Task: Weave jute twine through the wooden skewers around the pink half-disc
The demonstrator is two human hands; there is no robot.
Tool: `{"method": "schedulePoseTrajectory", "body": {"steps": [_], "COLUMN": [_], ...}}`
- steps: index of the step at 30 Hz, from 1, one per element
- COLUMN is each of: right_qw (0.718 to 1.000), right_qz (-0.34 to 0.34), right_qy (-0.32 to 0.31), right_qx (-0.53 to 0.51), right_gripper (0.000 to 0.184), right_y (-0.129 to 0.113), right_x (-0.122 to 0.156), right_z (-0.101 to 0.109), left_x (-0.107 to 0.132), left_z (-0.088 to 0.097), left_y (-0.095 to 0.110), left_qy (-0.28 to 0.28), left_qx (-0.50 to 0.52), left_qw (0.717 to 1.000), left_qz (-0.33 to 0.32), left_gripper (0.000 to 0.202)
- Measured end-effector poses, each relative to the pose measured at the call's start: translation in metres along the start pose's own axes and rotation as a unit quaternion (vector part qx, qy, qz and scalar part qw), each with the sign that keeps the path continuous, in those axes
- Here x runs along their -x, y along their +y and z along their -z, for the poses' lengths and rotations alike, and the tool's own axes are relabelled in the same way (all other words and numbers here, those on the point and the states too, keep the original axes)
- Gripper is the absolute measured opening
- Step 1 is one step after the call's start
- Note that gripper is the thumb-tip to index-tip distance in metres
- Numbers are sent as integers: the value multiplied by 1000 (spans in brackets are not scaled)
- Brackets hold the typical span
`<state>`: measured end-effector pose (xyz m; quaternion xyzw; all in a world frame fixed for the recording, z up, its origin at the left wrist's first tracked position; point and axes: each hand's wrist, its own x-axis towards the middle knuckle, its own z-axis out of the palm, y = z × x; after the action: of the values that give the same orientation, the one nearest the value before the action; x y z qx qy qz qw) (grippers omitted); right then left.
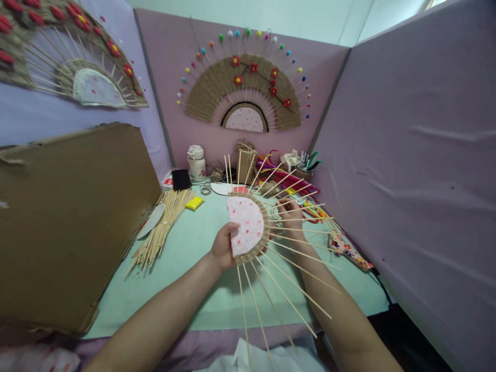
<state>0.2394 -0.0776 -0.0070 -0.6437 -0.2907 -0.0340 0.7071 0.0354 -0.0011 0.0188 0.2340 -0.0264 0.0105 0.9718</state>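
My left hand (pixel 223 245) grips the straight edge of a half-round fan (pixel 247 221), its thumb lying over the pink dotted cloth. Twine is woven round the curved rim of the fan. Thin wooden sticks (pixel 289 293) spread out from that rim to the right and toward me. Behind the sticks on the right is my right hand (pixel 290 213), its fingers bent and pressed together near some loose twine (pixel 274 214). Sticks partly cover these fingers, and what they pinch is too small to make out.
A bundle of wooden sticks (pixel 165 225) and a yellow packet (pixel 194 203) lie left on the green table (pixel 186 289). A white jar (pixel 196 164), a twine-wrapped holder (pixel 247 166) and coloured pipe cleaners (pixel 289 181) stand or lie behind. Cardboard (pixel 70 227) stands at left; a finished fan (pixel 244 88) hangs ahead.
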Motion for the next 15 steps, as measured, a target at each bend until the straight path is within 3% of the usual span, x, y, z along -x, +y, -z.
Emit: {"method": "schedulePoseTrajectory", "body": {"steps": [6, 15], "right_qw": [1000, 1000], "right_qz": [2, -3], "right_qy": [-13, 2], "right_qx": [-4, 6], "right_gripper": [17, 13], "right_y": [6, -5], "right_x": [3, 8], "right_z": [-4, -7], "left_x": [-3, -6], "left_z": [5, 9], "left_y": [3, -1], "left_qy": [91, 60], "left_qx": [-30, -30], "left_qw": [995, 998], "left_qz": [-24, 3], "left_gripper": [60, 57]}}
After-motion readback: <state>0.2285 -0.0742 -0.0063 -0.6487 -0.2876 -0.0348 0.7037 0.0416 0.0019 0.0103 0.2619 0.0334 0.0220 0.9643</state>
